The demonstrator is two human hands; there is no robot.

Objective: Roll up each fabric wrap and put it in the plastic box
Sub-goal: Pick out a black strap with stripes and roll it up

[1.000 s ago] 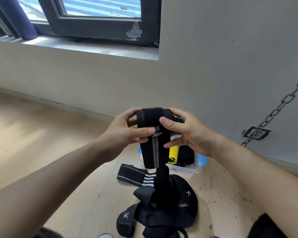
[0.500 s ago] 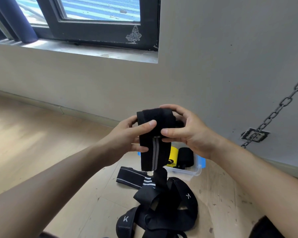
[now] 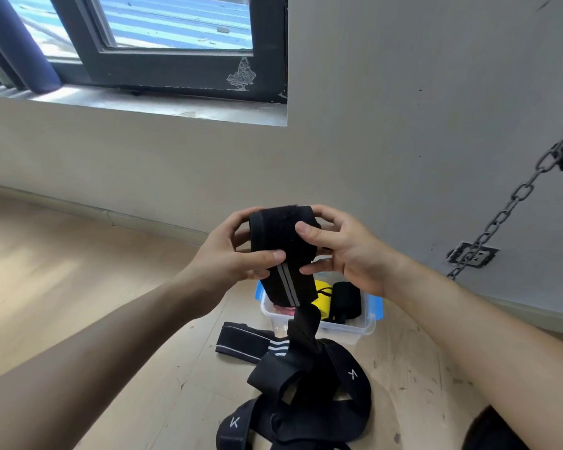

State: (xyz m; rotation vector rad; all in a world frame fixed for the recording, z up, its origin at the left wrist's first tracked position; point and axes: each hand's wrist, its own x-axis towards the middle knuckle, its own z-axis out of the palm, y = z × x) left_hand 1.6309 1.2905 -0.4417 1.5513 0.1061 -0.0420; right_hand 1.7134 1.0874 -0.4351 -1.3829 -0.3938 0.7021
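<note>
Between the two hands, held up in front of the wall, sits a partly rolled black fabric wrap with two grey stripes [image 3: 278,235]. Curled fingers [image 3: 309,229] of the right hand [image 3: 348,254] pinch the roll from its right side. The left hand [image 3: 225,258] grips it from the left, thumb pressed on the front just beside the stripes and the other fingers round the back.

From the roll's underside the unrolled end hangs down, twisted, over a loose heap of black straps with white K logos [image 3: 309,404] on the pale wooden floor [image 3: 78,280]. Just behind the heap, near the foot of the wall, stands a clear plastic box with blue clips [image 3: 351,329]. Inside it a yellow fabric roll [image 3: 323,295] and a black fabric roll [image 3: 346,300] lie side by side, with something pink [image 3: 283,310] partly hidden by the held wrap.

Left of the heap a flat black band with white stripes [image 3: 241,342] lies on the floor. Further out, a metal chain [image 3: 507,212] slants past a wall socket [image 3: 472,254], and a dark-framed window [image 3: 189,69] sits high on the left.
</note>
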